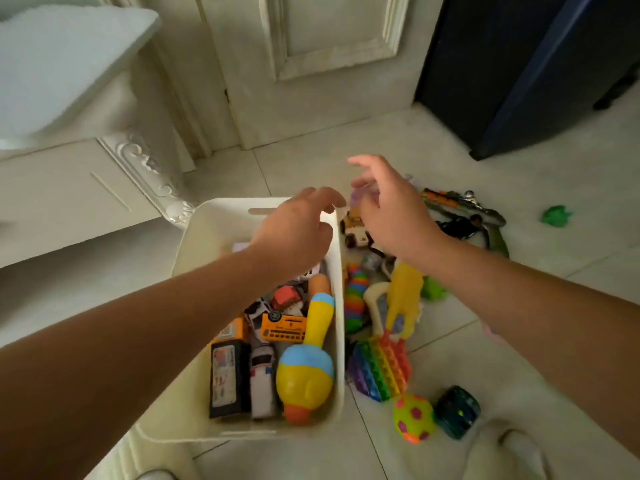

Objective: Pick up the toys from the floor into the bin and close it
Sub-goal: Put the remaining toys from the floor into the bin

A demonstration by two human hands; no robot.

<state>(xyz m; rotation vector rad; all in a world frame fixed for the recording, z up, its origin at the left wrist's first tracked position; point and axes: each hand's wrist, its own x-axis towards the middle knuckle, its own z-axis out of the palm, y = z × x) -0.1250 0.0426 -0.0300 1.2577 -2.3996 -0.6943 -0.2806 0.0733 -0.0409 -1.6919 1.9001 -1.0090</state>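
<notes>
a white bin (214, 233) stands open-topped on the tiled floor (519, 209), left of the middle. in it lie a yellow and blue duck (308, 362), an orange bus (284, 327), a white car (263, 379), a red car (287, 296) and a black box (227, 379).

the left hand (298, 230) hangs over the bin's far right corner, fingers loosely bent and holding nothing that shows; whether the tips touch the rim, i cannot tell. the right hand (391, 209) hovers just beside it, past the rim, fingers spread and relaxed, gripping nothing, above a small toy truck (356, 232) on the floor.

more toys lie on the floor right of the bin: a rainbow worm (356, 296) just beside its wall, a yellow rubber chicken (403, 292), a rainbow bubble pad (381, 368), a spotted ball (414, 417) touching a dark ball (457, 410), and a toy gun (464, 206) farther back. a green toy (556, 216) sits well apart at the right. a white door (311, 64) stands behind.
</notes>
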